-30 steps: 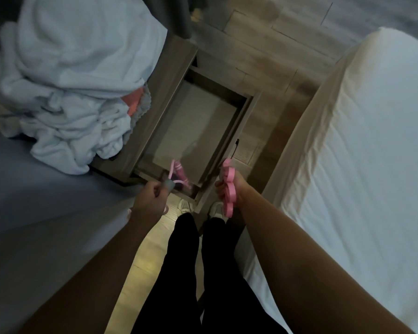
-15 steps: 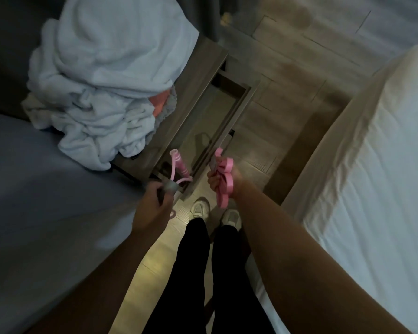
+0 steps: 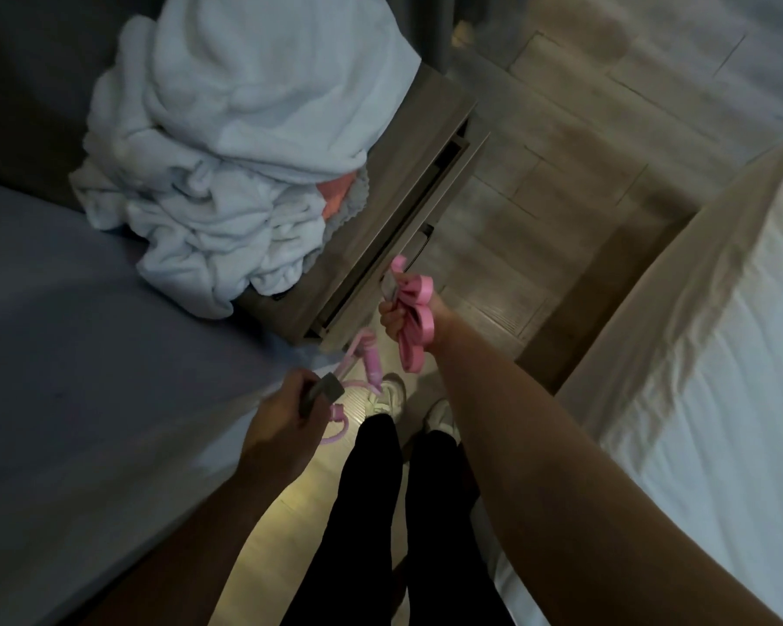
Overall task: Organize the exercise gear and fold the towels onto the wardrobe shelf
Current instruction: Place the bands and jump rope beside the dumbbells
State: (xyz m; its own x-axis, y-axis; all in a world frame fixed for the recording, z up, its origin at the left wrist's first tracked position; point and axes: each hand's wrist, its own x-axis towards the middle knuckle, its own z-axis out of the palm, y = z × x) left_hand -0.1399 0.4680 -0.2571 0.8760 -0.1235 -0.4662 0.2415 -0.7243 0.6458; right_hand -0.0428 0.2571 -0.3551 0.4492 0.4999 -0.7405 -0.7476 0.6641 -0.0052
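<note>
My left hand (image 3: 285,415) grips the grey handle of a pink jump rope (image 3: 366,361), whose pink cord and second handle dangle in front of the nightstand. My right hand (image 3: 407,316) holds a bunch of pink resistance bands (image 3: 414,309) just off the nightstand's drawer front. A heap of rumpled white towels (image 3: 227,164) lies on top of the wooden nightstand (image 3: 398,173), with something orange (image 3: 335,198) poking out from under the heap.
The nightstand drawer (image 3: 407,228) stands only a crack open. A bed with a blue-grey sheet (image 3: 64,354) is on my left and a bed with a white sheet (image 3: 697,354) on my right. I stand in the narrow wood-floor aisle (image 3: 539,173) between them.
The drawer, wide open a second ago, has slid nearly shut. Both hands with the pink gear have drawn back from it toward me.
</note>
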